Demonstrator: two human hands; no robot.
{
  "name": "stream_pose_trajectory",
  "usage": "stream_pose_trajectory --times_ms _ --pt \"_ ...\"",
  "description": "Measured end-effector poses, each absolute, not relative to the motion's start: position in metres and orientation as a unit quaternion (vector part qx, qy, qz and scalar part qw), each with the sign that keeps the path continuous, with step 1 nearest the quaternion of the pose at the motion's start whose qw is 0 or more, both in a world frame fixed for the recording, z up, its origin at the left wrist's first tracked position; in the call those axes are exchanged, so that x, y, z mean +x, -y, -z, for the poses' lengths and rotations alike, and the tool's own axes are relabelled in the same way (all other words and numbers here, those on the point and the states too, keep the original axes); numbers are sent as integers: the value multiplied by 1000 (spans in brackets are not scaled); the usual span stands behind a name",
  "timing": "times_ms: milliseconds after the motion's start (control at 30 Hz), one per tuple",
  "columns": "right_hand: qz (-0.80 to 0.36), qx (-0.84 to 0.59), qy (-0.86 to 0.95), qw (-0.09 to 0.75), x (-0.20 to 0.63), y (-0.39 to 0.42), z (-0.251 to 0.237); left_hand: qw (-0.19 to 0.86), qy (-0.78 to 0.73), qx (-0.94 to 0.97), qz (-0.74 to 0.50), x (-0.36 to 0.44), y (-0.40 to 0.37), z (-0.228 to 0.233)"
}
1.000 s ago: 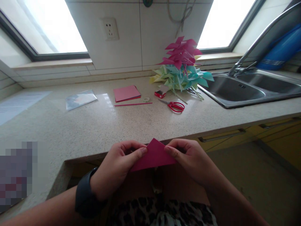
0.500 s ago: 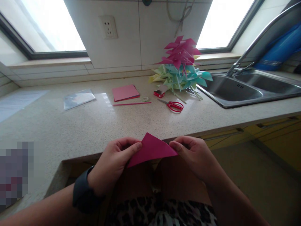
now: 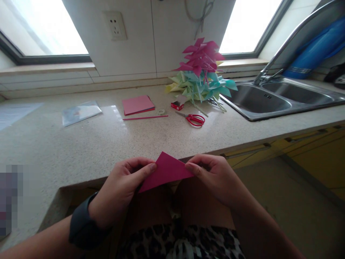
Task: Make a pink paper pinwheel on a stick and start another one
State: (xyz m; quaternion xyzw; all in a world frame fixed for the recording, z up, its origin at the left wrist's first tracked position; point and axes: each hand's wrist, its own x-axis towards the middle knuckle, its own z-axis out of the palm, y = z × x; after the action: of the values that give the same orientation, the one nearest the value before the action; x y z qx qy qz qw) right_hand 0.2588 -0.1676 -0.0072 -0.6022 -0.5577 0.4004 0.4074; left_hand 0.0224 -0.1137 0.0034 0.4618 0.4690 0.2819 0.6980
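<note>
A magenta sheet of paper, folded into a triangle, is held between my two hands above my lap, just off the counter's front edge. My left hand pinches its left side with the thumb on top. At the right corner, my right hand pinches the paper between thumb and fingers. Beyond them on the counter lie red-handled scissors, a thin pink stick, a small roll of tape and a stack of pink paper.
A pile of paper pinwheels in pink, green, yellow and blue rests by the wall, near a small red box. To the right is a steel double sink. A clear plastic packet lies at left on the counter.
My view has swung slightly to the right, so the counter things sit further left. Both hands keep hold of the folded paper, its right corner now more covered by the fingers.
</note>
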Motion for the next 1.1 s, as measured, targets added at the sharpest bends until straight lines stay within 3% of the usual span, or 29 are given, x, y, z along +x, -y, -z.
stream_pose_trajectory --times_ms 267,467,700,1100 --pt "-312 -642 582 389 259 164 3 715 -469 426 -296 25 115 1" --pt "-368 -621 580 377 265 162 1 729 -466 381 -325 26 114 2" --pt "-321 -638 581 391 269 162 8 720 -468 398 -323 28 114 0" --pt "-352 -617 580 399 273 161 7 721 -465 390 -335 27 112 2"
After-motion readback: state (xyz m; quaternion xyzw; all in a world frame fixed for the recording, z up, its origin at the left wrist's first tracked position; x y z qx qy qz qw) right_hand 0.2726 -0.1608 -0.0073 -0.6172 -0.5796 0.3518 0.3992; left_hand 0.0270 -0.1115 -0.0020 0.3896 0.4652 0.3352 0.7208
